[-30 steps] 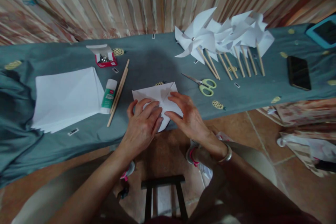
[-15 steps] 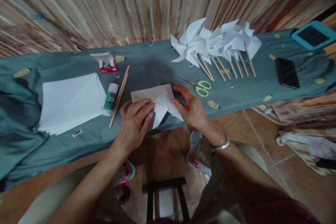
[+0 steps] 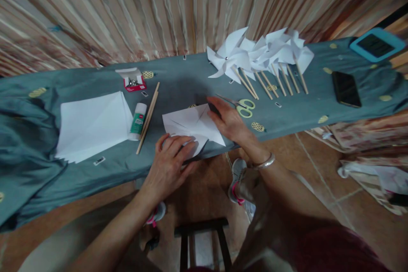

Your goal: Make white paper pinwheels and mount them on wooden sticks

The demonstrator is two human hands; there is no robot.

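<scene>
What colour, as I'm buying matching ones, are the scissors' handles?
The scissors' handles are pale green, in the head view.

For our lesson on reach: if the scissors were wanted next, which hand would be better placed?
Probably the right hand: it is at the right edge of the white paper, close to the scissors. The left hand is farther off, at the paper's near side.
</scene>
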